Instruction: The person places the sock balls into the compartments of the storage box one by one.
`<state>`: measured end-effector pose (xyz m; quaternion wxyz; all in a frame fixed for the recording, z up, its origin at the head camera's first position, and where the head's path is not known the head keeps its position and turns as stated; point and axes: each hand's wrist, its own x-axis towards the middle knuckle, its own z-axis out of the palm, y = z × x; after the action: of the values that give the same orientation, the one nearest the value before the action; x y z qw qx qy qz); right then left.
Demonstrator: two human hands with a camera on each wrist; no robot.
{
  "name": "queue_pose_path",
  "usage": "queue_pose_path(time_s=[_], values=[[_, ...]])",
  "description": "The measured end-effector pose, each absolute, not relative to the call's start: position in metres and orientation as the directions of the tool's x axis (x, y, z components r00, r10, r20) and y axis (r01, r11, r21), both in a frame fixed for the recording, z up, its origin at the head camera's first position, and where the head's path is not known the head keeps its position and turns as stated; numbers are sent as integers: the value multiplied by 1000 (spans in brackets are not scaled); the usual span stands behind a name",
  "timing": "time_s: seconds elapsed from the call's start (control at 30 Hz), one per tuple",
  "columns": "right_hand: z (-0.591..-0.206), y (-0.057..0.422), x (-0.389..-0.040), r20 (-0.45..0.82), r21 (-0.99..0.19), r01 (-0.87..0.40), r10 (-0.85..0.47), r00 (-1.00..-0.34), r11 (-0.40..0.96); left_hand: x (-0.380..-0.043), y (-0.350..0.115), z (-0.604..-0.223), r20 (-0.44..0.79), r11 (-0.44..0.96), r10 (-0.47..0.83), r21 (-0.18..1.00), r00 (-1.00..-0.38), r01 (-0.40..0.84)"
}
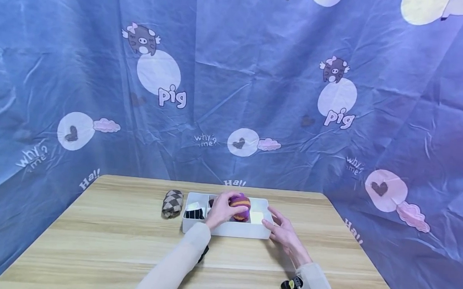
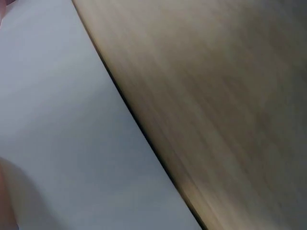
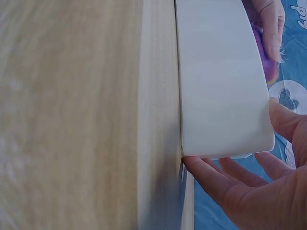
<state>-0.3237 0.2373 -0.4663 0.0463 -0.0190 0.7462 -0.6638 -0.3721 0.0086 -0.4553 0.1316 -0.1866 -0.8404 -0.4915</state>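
My left hand (image 1: 222,210) curls its thumb and fingers round a rolled striped sock (image 1: 240,208), purple and orange, in a middle compartment of the white divided box (image 1: 225,228). My right hand (image 1: 283,234) grips the box's right end. In the right wrist view its thumb lies at the rim of the white box (image 3: 223,81) and its fingers lie along the end wall. A black-and-white bundle (image 1: 194,212) sits in the left compartment. Another dark item beside it is mostly hidden by my left hand. The left wrist view shows mainly the box's front wall (image 2: 76,115).
A brown and grey checked rolled sock (image 1: 172,204) lies on the wooden table (image 1: 99,242), just left of the box. Behind the table's far edge hangs a blue cloth (image 1: 255,97) with printed pigs, which also runs along both sides.
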Motion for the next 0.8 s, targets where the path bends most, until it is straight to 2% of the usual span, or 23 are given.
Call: queue_pose_path(time_s=[0.17, 0.47, 0.8], values=[[-464, 236, -325, -56, -991, 46, -73, -996, 124, -371, 8, -453, 423, 516, 198, 722, -884, 461], [-465, 235, -325, -56, -990, 46, -70, -996, 133, -369, 12, -450, 344, 620, 294, 642, -892, 452], [-466, 236, -323, -53, -989, 43, -67, -996, 142, -370, 9, -450, 325, 640, 393, 575, -860, 510]])
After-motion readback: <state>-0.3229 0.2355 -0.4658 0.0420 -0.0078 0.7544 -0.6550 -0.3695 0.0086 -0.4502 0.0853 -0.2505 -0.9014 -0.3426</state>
